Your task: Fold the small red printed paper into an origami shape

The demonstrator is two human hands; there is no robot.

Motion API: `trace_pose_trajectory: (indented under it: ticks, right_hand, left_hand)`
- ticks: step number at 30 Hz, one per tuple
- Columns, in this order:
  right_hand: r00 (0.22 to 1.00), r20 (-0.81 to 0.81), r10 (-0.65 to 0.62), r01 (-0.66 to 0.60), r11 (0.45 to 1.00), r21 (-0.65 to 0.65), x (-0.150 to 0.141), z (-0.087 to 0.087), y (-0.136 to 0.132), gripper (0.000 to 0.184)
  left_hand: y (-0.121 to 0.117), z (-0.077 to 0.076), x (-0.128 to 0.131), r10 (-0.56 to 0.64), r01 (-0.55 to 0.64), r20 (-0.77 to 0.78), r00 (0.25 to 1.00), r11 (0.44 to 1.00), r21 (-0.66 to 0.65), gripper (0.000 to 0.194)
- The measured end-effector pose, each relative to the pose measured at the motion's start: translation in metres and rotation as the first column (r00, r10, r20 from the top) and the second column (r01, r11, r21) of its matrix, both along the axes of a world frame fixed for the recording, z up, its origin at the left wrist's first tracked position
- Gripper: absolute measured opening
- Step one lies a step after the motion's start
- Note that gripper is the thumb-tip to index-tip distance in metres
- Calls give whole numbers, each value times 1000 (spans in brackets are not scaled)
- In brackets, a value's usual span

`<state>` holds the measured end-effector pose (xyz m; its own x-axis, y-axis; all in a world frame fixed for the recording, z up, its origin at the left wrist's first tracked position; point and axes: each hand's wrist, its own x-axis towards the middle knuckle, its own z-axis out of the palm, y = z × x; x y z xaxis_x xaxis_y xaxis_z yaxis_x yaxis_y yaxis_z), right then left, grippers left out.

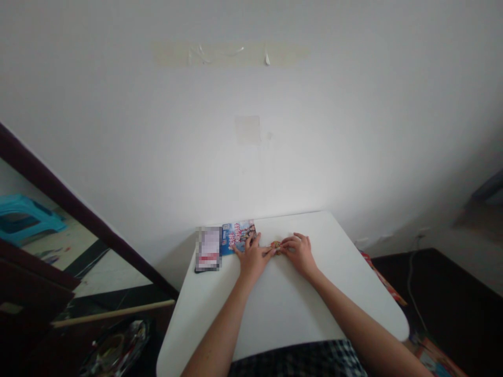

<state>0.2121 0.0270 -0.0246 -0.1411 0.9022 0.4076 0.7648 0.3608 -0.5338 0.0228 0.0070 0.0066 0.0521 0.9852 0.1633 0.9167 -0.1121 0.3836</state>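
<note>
On the white table [281, 314], both my hands meet at a small, colourful piece [276, 245] with red, yellow and green on it; its kind is too small to make out. My left hand [252, 257] pinches its left side between thumb and forefinger, while the other fingers spread over the booklet. That blue printed booklet [231, 242], with pink lettering and figures, lies flat, its right part partly covered by those fingers. From the other side, my right hand [301, 254] grips the piece with its fingertips, the remaining fingers bent.
A phone-like flat object [208, 248], blurred out, lies left of the booklet. The table's back edge meets a white wall [251, 173]. To the left are a blue plastic stool [29, 217] and a black-lined bin [118, 348]. A cable [411, 283] hangs at the right.
</note>
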Motion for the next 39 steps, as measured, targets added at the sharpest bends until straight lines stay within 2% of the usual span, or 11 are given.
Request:
trace_pose_trajectory:
  ticks: [7, 12, 14, 16, 21, 39]
  right_hand:
    - [1000, 22, -1, -1, 998, 61, -3, -2, 1, 13]
    - [996, 91, -5, -1, 998, 60, -4, -1, -1, 13]
    - [997, 73, 9, -15, 997, 74, -4, -1, -2, 13]
    - [998, 49, 25, -30, 995, 95, -4, -2, -2, 13]
    - [999, 42, 9, -13, 996, 83, -5, -2, -2, 12]
    - [994, 108, -7, 7, 1000, -1, -6, 5, -5, 13]
  left_hand:
    - [-1, -7, -1, 2, -1, -19, 1000, 998, 70, 25]
    - [-5, -8, -2, -50, 55, -36, 998, 989, 136, 27]
    - [-6, -8, -2, -62, 64, -20, 998, 985, 161, 32]
    - [-6, -9, -2, -85, 85, -7, 996, 981, 176, 26]
    - [-5, -11, -1, -95, 89, 31, 995, 981, 170, 12]
    - [0, -10, -1, -61, 44, 130, 990, 990, 133, 5]
